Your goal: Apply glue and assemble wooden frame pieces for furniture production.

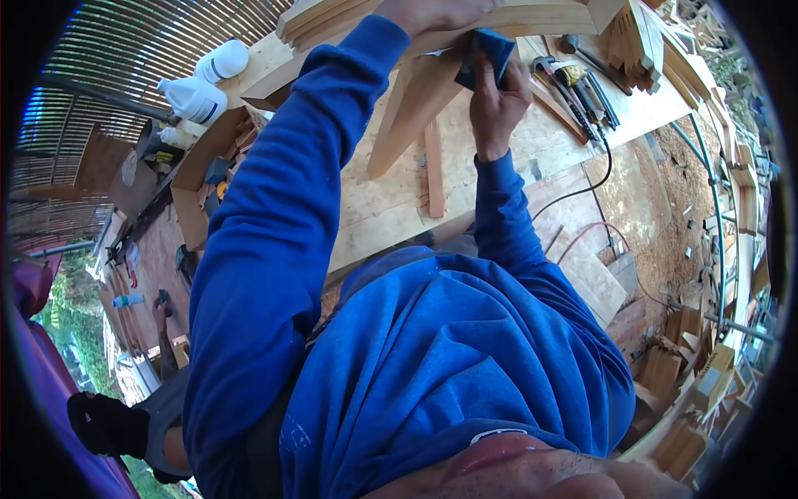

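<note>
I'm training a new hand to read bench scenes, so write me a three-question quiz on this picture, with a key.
1. Multiple choice. What do the fingers of the right hand hold?
a) a hammer
b) a dark blue block
c) a paintbrush

2. True or false. The large white containers are on the person's right side.

3. Fill the gap. The narrow brown strip lying on the workbench, to the left of the right hand, is made of ____.

Key
1. b
2. False; they are on the person's left.
3. wood
</note>
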The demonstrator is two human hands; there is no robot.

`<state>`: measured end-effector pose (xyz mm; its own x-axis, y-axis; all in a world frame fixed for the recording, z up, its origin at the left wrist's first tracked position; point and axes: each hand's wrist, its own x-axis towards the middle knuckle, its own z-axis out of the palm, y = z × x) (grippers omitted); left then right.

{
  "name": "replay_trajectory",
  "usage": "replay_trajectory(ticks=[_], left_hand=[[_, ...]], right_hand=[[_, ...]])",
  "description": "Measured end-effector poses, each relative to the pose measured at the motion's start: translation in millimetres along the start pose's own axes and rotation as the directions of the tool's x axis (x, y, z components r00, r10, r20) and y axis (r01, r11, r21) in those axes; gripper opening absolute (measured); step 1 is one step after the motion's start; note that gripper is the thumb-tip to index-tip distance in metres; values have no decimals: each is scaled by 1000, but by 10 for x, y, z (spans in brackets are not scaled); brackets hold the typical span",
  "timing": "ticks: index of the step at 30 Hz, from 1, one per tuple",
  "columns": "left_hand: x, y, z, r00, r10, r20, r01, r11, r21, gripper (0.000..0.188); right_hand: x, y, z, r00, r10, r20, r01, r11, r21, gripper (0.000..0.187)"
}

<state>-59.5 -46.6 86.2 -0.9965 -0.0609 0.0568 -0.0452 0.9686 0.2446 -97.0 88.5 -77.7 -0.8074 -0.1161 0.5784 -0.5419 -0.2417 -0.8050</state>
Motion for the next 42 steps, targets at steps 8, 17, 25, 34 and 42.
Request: replay_trajectory(ticks=[8, 17, 25, 34, 42], left_hand=[[118, -229, 173, 991, -47, -122, 30, 990, -140, 53], [182, 17, 73, 994, -105, 1, 105, 993, -59, 44], [408, -434, 413, 999, 21, -50, -32, 973, -230, 53], [338, -347, 275, 998, -66, -2, 62, 949, -308, 60], [424, -689, 407, 995, -97, 29, 98, 851, -516, 58]], right_hand=[[-534, -439, -33, 928, -119, 354, 86, 991, 106, 36], [-589, -188, 50, 794, 42, 607, -170, 973, 155, 39], [-206, 6, -98, 927, 369, -62, -313, 856, 411, 33], [-800, -303, 133, 826, -211, 523, -14, 919, 393, 63], [240, 409, -295, 945, -321, 67, 325, 944, -62, 56]])
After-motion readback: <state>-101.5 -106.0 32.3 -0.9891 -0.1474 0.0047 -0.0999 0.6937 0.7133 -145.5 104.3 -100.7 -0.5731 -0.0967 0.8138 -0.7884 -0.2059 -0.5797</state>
